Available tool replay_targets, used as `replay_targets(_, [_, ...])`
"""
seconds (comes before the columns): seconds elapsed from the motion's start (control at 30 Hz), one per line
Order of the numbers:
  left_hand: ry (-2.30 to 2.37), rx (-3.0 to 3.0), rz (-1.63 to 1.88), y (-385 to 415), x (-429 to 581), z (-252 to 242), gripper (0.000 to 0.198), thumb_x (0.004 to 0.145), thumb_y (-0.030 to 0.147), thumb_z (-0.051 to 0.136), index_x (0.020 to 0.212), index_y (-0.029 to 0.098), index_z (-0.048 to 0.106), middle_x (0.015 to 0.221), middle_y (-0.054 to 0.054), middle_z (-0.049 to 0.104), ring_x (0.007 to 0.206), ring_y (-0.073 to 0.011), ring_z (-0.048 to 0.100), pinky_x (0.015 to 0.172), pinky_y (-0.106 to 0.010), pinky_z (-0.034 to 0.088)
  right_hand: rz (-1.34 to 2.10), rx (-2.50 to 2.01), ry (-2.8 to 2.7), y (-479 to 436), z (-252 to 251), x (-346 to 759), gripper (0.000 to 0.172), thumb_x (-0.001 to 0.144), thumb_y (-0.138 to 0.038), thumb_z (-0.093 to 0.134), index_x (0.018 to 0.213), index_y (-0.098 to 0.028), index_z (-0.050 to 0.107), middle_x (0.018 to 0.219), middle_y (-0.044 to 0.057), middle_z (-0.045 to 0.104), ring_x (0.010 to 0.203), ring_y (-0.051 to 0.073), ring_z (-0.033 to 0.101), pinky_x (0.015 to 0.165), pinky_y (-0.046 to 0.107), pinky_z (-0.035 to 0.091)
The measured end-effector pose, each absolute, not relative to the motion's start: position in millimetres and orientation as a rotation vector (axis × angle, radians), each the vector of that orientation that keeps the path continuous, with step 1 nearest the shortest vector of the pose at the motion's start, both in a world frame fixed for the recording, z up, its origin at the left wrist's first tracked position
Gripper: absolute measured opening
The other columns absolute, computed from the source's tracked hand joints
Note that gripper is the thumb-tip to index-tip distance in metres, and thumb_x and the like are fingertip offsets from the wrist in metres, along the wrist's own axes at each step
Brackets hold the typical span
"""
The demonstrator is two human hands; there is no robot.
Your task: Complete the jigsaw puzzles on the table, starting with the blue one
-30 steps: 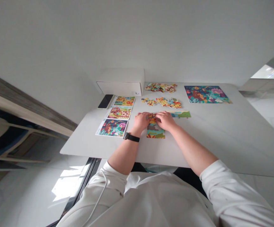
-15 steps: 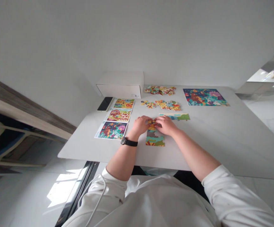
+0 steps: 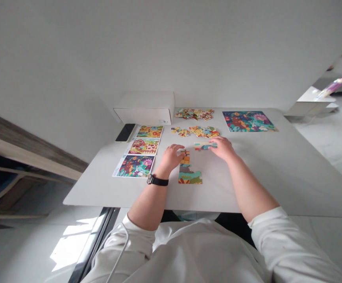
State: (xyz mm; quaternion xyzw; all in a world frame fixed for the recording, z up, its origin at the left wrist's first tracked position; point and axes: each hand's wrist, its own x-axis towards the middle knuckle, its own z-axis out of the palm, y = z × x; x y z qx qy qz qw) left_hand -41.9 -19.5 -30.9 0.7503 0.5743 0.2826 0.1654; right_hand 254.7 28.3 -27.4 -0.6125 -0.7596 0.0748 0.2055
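Near the middle of a pale tabletop (image 3: 100, 184), two bare hands attend to flat, brightly coloured puzzle work. At left, the left hand (image 3: 171, 158), with a black watch (image 3: 158, 181) at its wrist, lies palm down at the far left edge of a stepped puzzle section (image 3: 190, 178); its fingers are bent and its thumb stands slightly apart from the forefinger, though whether they pinch the section or merely rest on it cannot be told. The section lies flat, narrow at its far end and broader at its near end. At right, the right hand (image 3: 224, 148) reaches over the right end of a short puzzle strip (image 3: 200, 146), which lies to the far right of the section and apart from it; thumb and fingers are partly spread about that end, and whether they grip it cannot be told. Beyond the strip lie a heap of loose pieces (image 3: 206, 131) and, to its left, a smaller cluster (image 3: 181, 131); farther off is a second heap (image 3: 195, 114). Far right: a dark blue picture puzzle (image 3: 248, 121), lying flat. Left of the hands, from far to near: a yellow picture card (image 3: 149, 131), a barn card (image 3: 143, 146) and a dark blue card (image 3: 135, 166). Far left: a phone (image 3: 125, 133) beside a white box (image 3: 143, 115)
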Motion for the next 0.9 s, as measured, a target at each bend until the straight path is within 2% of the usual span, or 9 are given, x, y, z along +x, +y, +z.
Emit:
replay_targets(0.13, [1.532,2.211,0.767,-21,-36,-31,0.034,0.088,0.026,0.077,0.121,0.023,0.078,0.131,-0.010,0.074,0.127,-0.0276,0.068,0.118,-0.044,0.050,0.239,-1.739,-2.141,24,-33,250,0.026,0.091,-0.031,0.080,0.116,-0.029,0.081,0.138,0.006,0.075,0.130,0.028,0.066,0.115,0.045,0.049])
replay_targets(0.37, [1.417,2.283,0.685,-23,-28,-34,0.038,0.083,0.026,0.080,0.120,0.023,0.079,0.131,-0.011,0.074,0.125,-0.0271,0.068,0.118,-0.044,0.050,0.239,-1.787,-2.128,24,-33,244,0.021,0.092,-0.027,0.080,0.113,-0.029,0.082,0.130,0.005,0.079,0.126,0.027,0.069,0.109,0.043,0.052])
replay_targets(0.9, [1.444,2.294,0.587,-27,-29,-30,0.039,0.081,0.025,0.084,0.120,0.026,0.081,0.134,-0.010,0.074,0.129,-0.0300,0.067,0.120,-0.044,0.048,0.251,-1.898,-2.127,27,-28,259,0.020,0.091,-0.023,0.079,0.111,-0.028,0.081,0.132,0.005,0.078,0.119,0.025,0.072,0.104,0.039,0.055])
